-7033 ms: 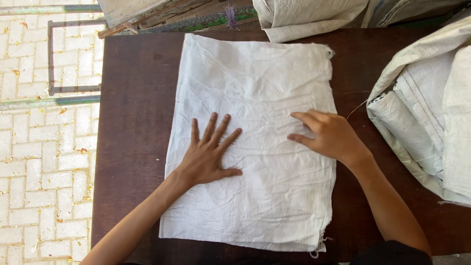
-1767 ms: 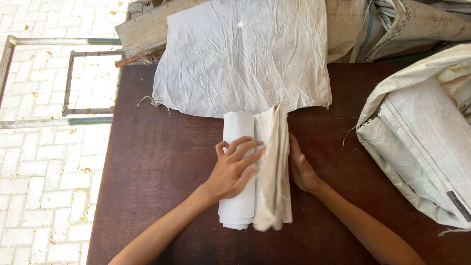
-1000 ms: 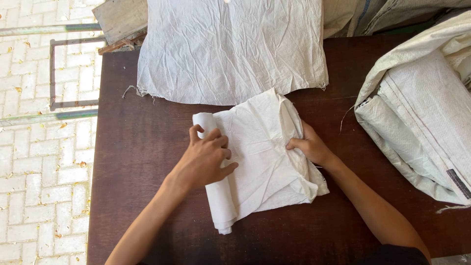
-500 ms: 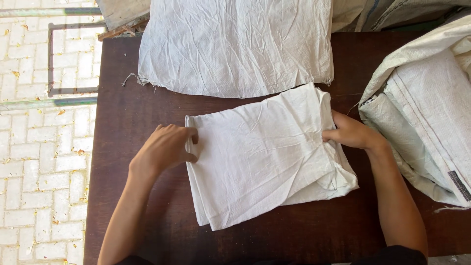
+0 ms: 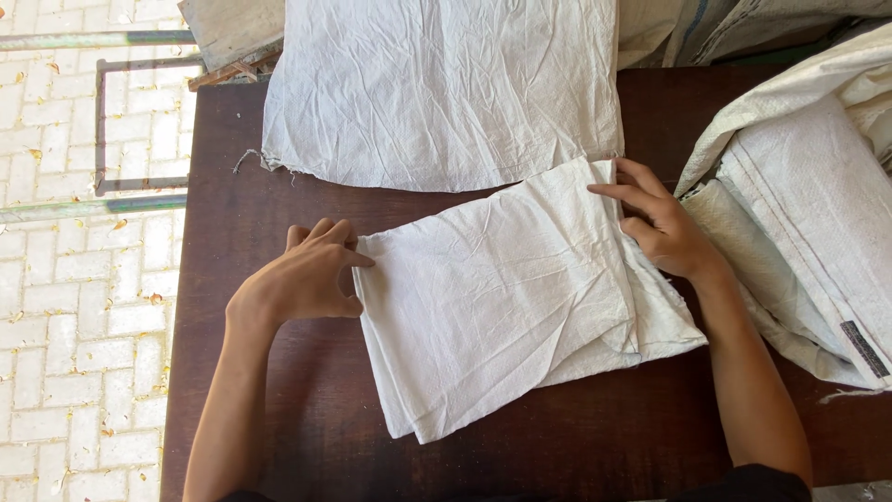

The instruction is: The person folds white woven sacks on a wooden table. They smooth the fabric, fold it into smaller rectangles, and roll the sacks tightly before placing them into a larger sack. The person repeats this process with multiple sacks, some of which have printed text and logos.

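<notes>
Folded white woven sack lying flat near middle of dark brown worktop, slightly skewed, layered edges showing at its near-left corner. Left hand at the sack's left edge, fingers curled together and pinching that edge, thumb underneath or beside, hard to tell from this angle. Right hand at the sack's far-right corner, fingers spread a little and pressing down on top layer, not closed round it. Second sack, white and creased, spread flat just beyond the folded sack, its frayed near edge almost touching, far part hanging past worktop edge. Pile of sacks to the right of the folded sack, close by right wrist, draped over worktop's right side. Wooden plank beyond the folded sack, far left. Paved brick floor left of the folded sack, beyond worktop, with metal frame lying on it.
</notes>
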